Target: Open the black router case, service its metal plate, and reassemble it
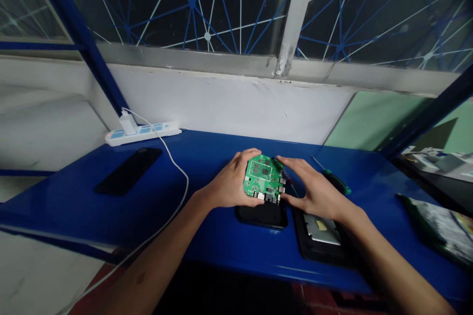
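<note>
Forearms [158, 251] closest to me, head view, coming in over the front edge of the tabletop [212, 251]. Left hand [234, 179] clamped on a green circuit board [261, 172], fingers at its top edge, thumb along the lower one. Right hand [314, 184] at the board's right side, fingers and thumb apart, tips by the upper corner and the row of connectors; I cannot tell whether they grip. I have the board tilted up, components facing me, above a black casing [261, 216] near the middle of the front edge.

Just right of that casing, under the right wrist: a second black casing [308, 251], silver metal plate [328, 236] in it, a small yellowish patch [320, 225] on the plate. Screwdriver [338, 183] with green handle behind the right hand, toward the back edge. Crinkled silvery packet [443, 221] at the right edge.

Back left corner: white power strip [162, 129], white plug [128, 123] in it. White cable [185, 187] loops from there across the front edge. Dark flat slab [128, 171] lies toward the left edge.
</note>
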`<state>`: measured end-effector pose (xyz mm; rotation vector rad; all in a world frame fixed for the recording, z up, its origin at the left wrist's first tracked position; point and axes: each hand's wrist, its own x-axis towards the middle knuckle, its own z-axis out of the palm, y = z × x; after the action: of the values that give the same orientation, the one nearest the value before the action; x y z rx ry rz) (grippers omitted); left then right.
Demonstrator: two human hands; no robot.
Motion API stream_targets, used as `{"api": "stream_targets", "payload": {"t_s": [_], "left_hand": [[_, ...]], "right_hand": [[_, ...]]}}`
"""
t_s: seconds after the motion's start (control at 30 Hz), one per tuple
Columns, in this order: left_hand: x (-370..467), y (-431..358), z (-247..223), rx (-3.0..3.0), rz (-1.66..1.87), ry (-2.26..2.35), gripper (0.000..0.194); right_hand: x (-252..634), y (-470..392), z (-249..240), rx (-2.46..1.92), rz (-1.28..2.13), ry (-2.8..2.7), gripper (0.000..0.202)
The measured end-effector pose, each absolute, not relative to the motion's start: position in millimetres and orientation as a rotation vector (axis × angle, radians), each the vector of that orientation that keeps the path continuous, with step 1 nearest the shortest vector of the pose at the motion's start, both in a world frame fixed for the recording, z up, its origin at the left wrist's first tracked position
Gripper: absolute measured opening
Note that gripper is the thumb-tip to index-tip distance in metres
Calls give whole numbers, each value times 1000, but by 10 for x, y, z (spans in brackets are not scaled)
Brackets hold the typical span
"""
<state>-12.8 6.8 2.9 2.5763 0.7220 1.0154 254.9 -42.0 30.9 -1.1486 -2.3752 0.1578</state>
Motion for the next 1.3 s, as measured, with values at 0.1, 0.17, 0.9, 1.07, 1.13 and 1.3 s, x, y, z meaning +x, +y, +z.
{"api": "stream_targets", "payload": {"t_s": [0.1,0.17,0.9,1.07,1.13,1.3], "left_hand": [[-122,39,54,2584,995,700,116],[-109,13,80,2586,973,698,117],[-400,-143,-204,2493,663,800,137],[-347,-118,-156,2514,594,803,134],[-343,-123,-155,2501,603,827,134],[-332,-134,-136,2473,609,863,131]], "right_hand": [[2554,-416,293,-1153,206,-2370,85],[2562,-411,284,-1162,247,-2344,87],[2511,-425,285,-1127,523,-2319,94],[2517,-429,303,-1151,514,-2332,91],[2521,-431,300,-1157,520,-2343,92],[2521,-446,303,-1168,486,-2383,90]]}}
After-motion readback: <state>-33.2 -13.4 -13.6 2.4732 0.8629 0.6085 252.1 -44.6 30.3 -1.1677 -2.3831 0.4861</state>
